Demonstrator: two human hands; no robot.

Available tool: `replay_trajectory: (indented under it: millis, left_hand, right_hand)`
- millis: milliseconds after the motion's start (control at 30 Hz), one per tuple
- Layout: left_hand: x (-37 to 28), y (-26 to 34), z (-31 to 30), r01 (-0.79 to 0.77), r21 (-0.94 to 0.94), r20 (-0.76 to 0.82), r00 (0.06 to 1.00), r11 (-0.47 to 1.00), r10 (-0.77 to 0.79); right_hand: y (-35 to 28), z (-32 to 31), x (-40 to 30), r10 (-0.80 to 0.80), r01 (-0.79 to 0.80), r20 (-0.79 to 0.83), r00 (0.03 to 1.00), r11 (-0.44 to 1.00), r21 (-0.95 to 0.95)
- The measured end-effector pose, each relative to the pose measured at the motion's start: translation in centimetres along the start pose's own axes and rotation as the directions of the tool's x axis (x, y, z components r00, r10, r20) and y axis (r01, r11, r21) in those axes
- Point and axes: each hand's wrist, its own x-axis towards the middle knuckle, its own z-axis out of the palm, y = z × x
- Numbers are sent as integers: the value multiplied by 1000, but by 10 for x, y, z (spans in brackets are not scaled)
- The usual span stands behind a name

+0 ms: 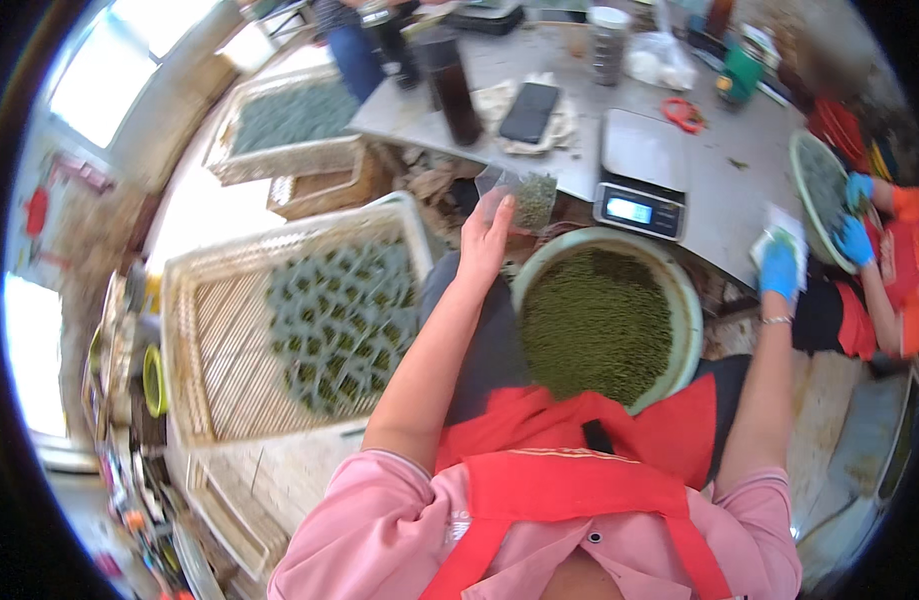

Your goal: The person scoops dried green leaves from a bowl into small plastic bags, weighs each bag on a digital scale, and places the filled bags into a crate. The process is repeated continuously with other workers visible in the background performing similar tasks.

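Note:
My bare left hand [485, 240] pinches a small clear plastic bag [534, 201] with green dried pieces in its lower part. The bag is at the table's near edge, left of a digital scale [639, 174] with a lit display and a bare pan. Below the scale, between my legs, a pale green round tub [690, 330] holds a mass of green dried pieces [598, 322]. My right hand [778, 268], in a blue glove, rests against a white sheet or stack of bags [799, 244] at the table's right edge; its grip is unclear.
At left, a white plastic basket [175, 337] holds several filled clear bags [347, 322]. A phone [530, 112], dark bottle [452, 90], red-handled scissors [683, 115] and jar [608, 45] are on the table [729, 180]. At right, another person's gloved hands [855, 240] touch a bowl [819, 199].

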Motion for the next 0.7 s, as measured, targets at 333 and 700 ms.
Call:
replay_trajectory:
  millis: [333, 700]
  left_hand:
    - [-159, 119, -236, 403, 558, -672, 732, 725, 111]
    - [-277, 34, -372, 640, 645, -761, 592, -417, -266]
  right_hand:
    - [-77, -57, 7, 107, -58, -18, 994, 664, 745]
    - [-276, -138, -101, -220, -544, 525, 822, -36, 838]
